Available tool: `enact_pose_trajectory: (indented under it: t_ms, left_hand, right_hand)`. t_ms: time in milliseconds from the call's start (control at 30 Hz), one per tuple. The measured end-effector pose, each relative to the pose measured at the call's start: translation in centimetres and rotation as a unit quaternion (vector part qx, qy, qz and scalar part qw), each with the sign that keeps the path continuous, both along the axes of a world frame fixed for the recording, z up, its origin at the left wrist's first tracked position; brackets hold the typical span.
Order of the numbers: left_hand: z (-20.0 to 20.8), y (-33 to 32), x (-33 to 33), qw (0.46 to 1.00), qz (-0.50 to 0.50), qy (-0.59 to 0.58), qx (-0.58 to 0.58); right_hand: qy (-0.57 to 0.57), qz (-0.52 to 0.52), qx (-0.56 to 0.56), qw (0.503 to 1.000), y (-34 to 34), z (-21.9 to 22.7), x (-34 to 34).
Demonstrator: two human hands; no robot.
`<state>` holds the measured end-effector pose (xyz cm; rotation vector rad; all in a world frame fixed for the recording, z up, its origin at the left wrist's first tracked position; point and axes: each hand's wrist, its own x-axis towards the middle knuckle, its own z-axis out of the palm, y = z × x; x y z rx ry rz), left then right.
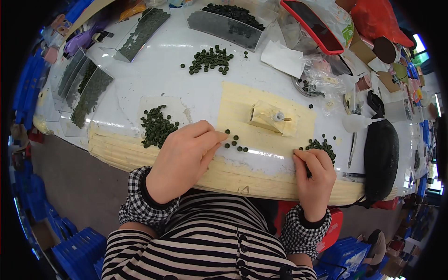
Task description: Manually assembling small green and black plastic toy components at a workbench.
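Note:
My left hand is closed in a pinch, its fingertips at a small dark green round piece on the table. Several more such pieces lie loose just beside those fingertips. A heap of them spreads to the left of this hand. My right hand has thumb and forefinger pressed together at the table; what they hold, if anything, is hidden. Next to its knuckles sits a smaller heap of green pieces. Between and beyond both hands, a tape-wrapped block with a metal pin stands on yellowish tape.
A scattered pile of green pieces lies farther back. Clear trays with pieces stand at the back and left. At the right are a red-framed phone, a white squeeze bottle, tweezers and a black pouch.

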<state>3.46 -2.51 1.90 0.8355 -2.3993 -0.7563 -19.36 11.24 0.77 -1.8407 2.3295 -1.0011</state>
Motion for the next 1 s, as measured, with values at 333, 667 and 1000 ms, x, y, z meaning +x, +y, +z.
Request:
enact_pose_trajectory:
  t_ms: [333, 667, 1000]
  left_hand:
    - [1.4, -0.1, 3.1, 0.983, 0.051, -0.112, -0.134]
    - [0.4, 0.6, 3.3, 0.983, -0.019, -0.11, -0.145]
    - [-0.3, -0.1, 3.5, 0.98, -0.003, -0.113, -0.165]
  right_hand:
    - [0.013, -0.001, -0.013, 1.0, -0.2, -0.4, 0.1]
    - [0.011, 0.066, -0.019, 0.998, -0.9, -0.1, 3.0]
    - [0.063, 0.247, 0.053, 0.966, -5.8, 0.5, 7.1]
